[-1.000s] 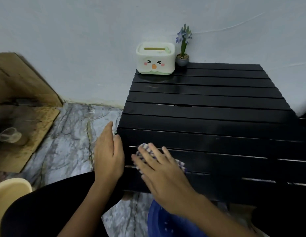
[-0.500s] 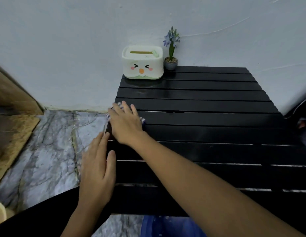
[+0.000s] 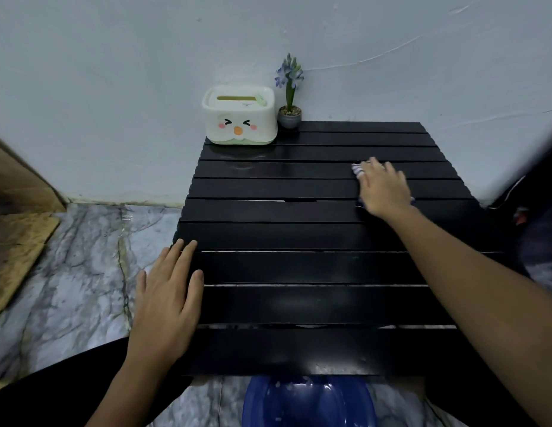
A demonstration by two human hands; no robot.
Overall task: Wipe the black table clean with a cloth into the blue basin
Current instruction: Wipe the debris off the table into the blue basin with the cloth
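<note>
A low black slatted table fills the middle of the head view. My right hand lies flat on a striped blue-and-white cloth at the far right of the table, and only the cloth's edges show around the fingers. My left hand rests flat with fingers apart on the table's left edge, holding nothing. A blue basin sits on the floor below the table's near edge, with a few pale specks inside it.
A white tissue box with a cartoon face and a small potted purple flower stand at the table's far left by the wall. Marble floor lies to the left, with wooden boards further left.
My right hand has slid the cloth from the table's left side across to the far right. My left hand stays on the left edge.
</note>
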